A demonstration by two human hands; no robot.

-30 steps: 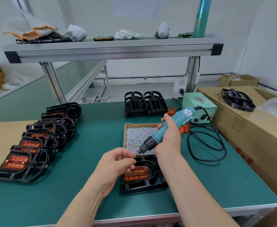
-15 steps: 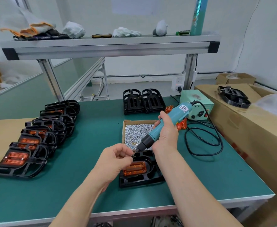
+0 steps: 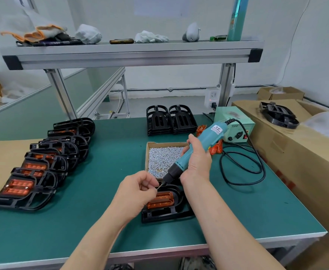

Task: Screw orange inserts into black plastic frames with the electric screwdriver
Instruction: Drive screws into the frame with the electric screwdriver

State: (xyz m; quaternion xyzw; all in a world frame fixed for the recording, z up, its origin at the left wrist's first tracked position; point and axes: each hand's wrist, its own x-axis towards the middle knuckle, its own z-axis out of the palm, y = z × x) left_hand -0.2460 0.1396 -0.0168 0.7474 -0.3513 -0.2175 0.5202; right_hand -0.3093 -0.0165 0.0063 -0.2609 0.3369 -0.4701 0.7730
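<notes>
Little has shifted since the earlier frame: both hands keep their places above the worktop (image 3: 101, 201), and the bit has dipped only slightly toward the black frame (image 3: 167, 214).

The right hand (image 3: 197, 162) wraps around the electric screwdriver (image 3: 208, 136), which tilts down to the left. The hand hides the middle of the tool's teal body. The left hand (image 3: 138, 191) has its fingers curled and pinches a screw (image 3: 157, 188) at the bit's tip, though the screw shows as barely more than a speck. Just under the tip, the frame lies flat on the worktop with an orange insert (image 3: 160, 199) seated in it. The left hand covers the insert's left end, and the right forearm crosses the frame's right edge.

A white label on the screwdriver carries print too small to read. Behind it, a pale green power box (image 3: 235, 115) reads "LED" on its front, and its black cable (image 3: 243, 172) loops across the worktop. A cardboard box (image 3: 165, 143) of silver screws sits just beyond the frame. Loose orange pieces (image 3: 216, 150) are half hidden behind the right hand. At the left, a row of finished frames (image 3: 42, 166) overlaps, so only the nearest one shows whole.
</notes>
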